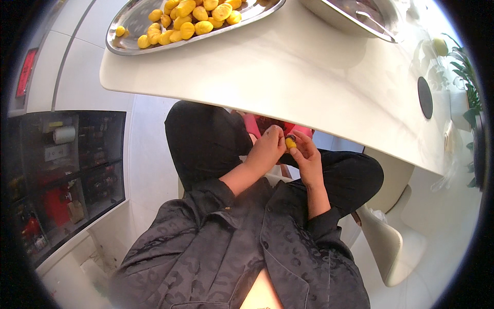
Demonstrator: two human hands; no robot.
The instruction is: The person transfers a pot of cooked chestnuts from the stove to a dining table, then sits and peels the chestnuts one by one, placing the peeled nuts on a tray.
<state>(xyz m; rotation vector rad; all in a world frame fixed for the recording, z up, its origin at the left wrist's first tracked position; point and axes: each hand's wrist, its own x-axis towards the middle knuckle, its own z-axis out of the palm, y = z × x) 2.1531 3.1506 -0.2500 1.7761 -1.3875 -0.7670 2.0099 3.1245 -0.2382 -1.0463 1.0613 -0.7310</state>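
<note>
Between my two hands, just below the table's edge, is a yellow chestnut (290,143) with a bit of dark brown shell on its upper side. My right hand (308,158) pinches it between thumb and fingers. From the other side, my left hand (267,148) has its bent fingertips pressed together at the nut's left edge; what lies beneath them is hidden. A steel oval tray (129,42) on the table carries a pile of peeled yellow chestnuts (187,30), with a small one apart at the left.
On the white table (247,73) stands a steel basin (328,17) with a metal utensil (376,26) leaning in it. A dark round disc (425,97) and a plant (469,77) are at the right. Below are a pale chair (380,239) and, at left, a dark cabinet (69,174). Something red and pink shows under the table.
</note>
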